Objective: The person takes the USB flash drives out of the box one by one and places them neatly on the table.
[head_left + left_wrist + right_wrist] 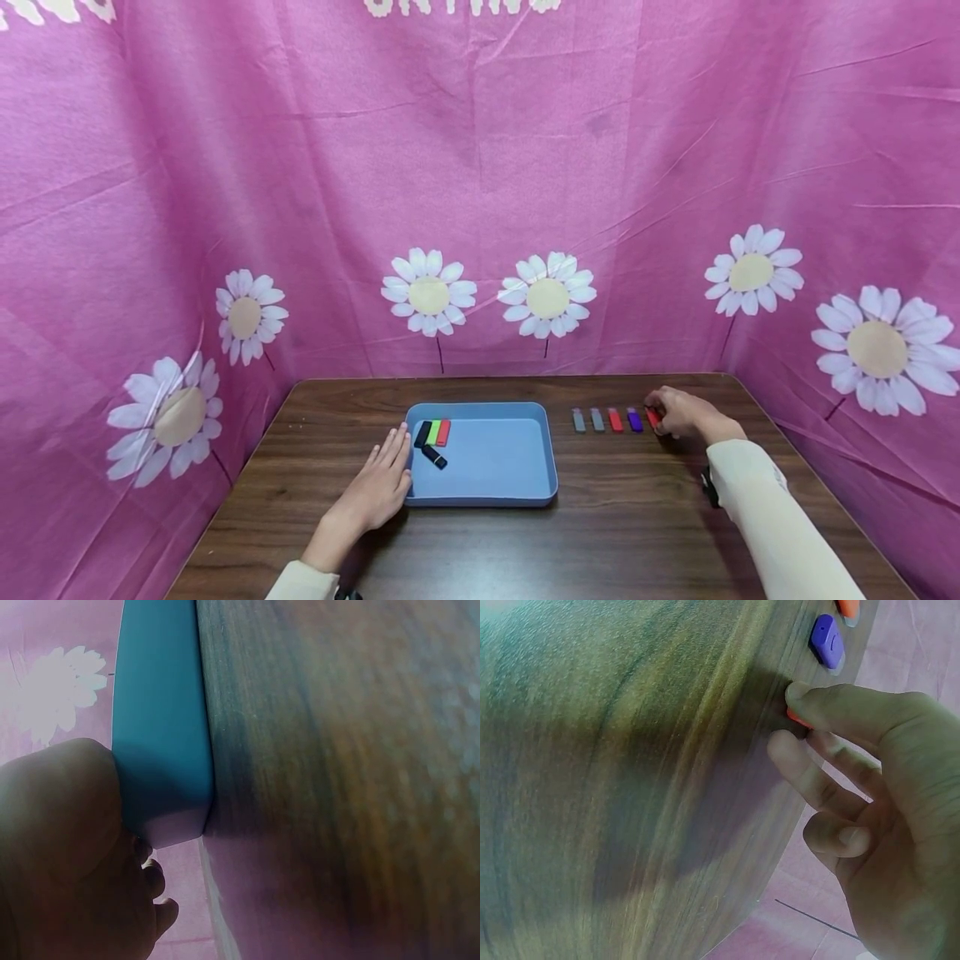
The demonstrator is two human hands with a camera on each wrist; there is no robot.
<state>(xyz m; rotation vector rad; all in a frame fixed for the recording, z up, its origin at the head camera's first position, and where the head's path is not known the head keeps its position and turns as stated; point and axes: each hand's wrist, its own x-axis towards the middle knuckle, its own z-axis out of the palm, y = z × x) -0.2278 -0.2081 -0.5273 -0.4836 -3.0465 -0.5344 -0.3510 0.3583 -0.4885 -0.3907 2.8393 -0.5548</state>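
Note:
In the head view my right hand (pixel 678 412) pinches a red USB flash drive (pixel 653 418) at the right end of a row on the table. Its thumb and fingertips cover much of the drive in the right wrist view. Beside it lies a purple flash drive (pixel 827 642), then a red one (pixel 615 420) and two grey ones (pixel 578 421). My left hand (pixel 378 483), fingers straight, rests against the left side of a blue tray (pixel 480 502). Inside the tray are black (pixel 423 433), green (pixel 434 432) and red (pixel 443 432) drives side by side, with another black drive (pixel 433 456) lying aslant below them.
The dark wooden table (pixel 600 550) carries the tray near its middle and the row of drives to the right. A pink curtain (pixel 480 167) with printed daisies encloses the table's back and sides.

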